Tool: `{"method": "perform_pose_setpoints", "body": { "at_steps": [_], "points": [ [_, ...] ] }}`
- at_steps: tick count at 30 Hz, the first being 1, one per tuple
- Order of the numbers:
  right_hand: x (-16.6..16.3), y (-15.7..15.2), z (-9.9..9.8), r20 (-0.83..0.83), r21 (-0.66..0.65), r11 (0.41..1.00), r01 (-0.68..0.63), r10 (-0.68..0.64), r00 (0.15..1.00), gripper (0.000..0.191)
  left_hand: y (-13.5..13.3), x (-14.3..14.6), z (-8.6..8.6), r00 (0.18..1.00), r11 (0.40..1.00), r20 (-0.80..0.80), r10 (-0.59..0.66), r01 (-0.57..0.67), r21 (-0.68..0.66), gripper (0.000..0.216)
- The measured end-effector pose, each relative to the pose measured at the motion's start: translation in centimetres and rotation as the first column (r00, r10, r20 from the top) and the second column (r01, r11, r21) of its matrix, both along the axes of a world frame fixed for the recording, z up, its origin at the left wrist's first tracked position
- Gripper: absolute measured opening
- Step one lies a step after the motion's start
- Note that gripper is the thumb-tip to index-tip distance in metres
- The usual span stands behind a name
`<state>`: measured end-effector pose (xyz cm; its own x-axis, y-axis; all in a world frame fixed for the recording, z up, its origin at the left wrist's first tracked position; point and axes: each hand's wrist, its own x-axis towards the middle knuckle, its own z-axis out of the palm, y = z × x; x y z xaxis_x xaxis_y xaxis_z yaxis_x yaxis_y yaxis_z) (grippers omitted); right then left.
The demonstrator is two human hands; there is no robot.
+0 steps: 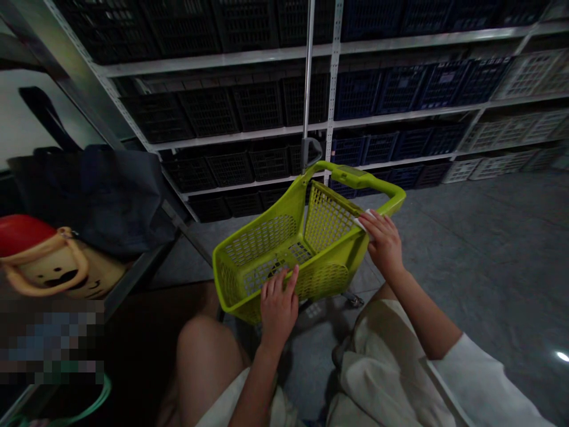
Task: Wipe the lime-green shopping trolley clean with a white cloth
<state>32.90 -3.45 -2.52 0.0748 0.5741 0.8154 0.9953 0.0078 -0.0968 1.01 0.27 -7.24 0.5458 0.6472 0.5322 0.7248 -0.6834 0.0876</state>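
A small lime-green shopping cart (278,228) with perforated basket sides stands on the floor before my knees, its handle (355,176) at the far right. On the near rim of the basket rests my left hand (280,305), fingers stretched out and nothing visible in them. My right hand (386,244) presses a white cloth or tissue (365,220) against the rim just below the handle. Most of that cloth is hidden under the fingers. One metal caster (353,298) shows beneath the cart.
Behind the cart, metal shelving (249,56) carries black, blue and white crates. A metal pole with a grey grip (310,153) rises by the handle. To the left are a dark bag (120,198) and a face-decorated bag (57,267) with a red top. Grey floor (480,255) extends right.
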Motion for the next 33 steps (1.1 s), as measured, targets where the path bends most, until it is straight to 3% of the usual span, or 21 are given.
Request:
{"method": "perform_pose_setpoints", "body": {
  "at_steps": [5, 9, 15, 17, 19, 21, 25, 27, 30, 33],
  "points": [
    [-0.6, 0.7, 0.3, -0.027, 0.000, 0.996, 0.090, -0.090, 0.996, 0.058, -2.6, 2.1, 1.2, 0.992, 0.992, 0.054, 0.114, -0.111, -0.055, 0.055],
    [-2.8, 0.4, -0.1, -0.031, -0.028, 0.992, 0.125, -0.126, 0.992, 0.065, -3.5, 3.6, 1.3, 0.998, 1.000, 0.052, 0.019, -0.019, -0.004, 0.050],
    [-11.2, -2.3, -3.5, -0.009, -0.210, 0.964, -0.160, 0.162, 0.987, 0.078, -4.1, 4.9, -0.4, 0.999, 0.999, -0.020, 0.029, -0.028, 0.043, 0.063],
    [-12.2, -3.0, -4.1, 0.025, -0.241, 0.943, -0.228, 0.241, 0.970, 0.078, -4.3, 5.0, -0.7, 0.999, 0.997, -0.030, 0.043, -0.041, 0.059, 0.064],
    [-10.9, -3.1, -3.8, 0.086, -0.262, 0.930, -0.257, 0.288, 0.954, 0.078, -4.4, 5.1, -0.8, 0.998, 0.997, -0.046, 0.051, -0.048, 0.062, 0.065],
    [-7.5, -2.5, -2.6, 0.144, -0.264, 0.938, -0.226, 0.270, 0.952, 0.077, -4.4, 5.0, -0.8, 0.997, 0.997, -0.065, 0.049, -0.045, 0.062, 0.065],
    [0.3, -0.6, 0.4, 0.194, -0.164, 0.987, -0.003, 0.035, 0.980, 0.069, -4.2, 5.1, -0.5, 0.995, 0.997, -0.078, 0.061, -0.057, 0.057, 0.062],
    [1.7, -0.1, 1.0, 0.180, -0.126, 0.988, 0.085, -0.062, 0.982, 0.066, -4.2, 5.4, -0.4, 0.995, 0.997, -0.077, 0.066, -0.062, 0.053, 0.062],
    [-1.4, -0.4, -0.2, 0.128, -0.120, 0.987, 0.110, -0.095, 0.987, 0.067, -4.4, 6.0, -0.5, 0.996, 0.996, -0.055, 0.069, -0.066, 0.055, 0.067],
    [-7.7, -1.7, -2.8, 0.125, -0.187, 0.980, -0.067, 0.091, 0.988, 0.072, -4.4, 6.3, -0.8, 0.997, 0.995, -0.023, 0.075, -0.073, 0.066, 0.071]
  ]
}}
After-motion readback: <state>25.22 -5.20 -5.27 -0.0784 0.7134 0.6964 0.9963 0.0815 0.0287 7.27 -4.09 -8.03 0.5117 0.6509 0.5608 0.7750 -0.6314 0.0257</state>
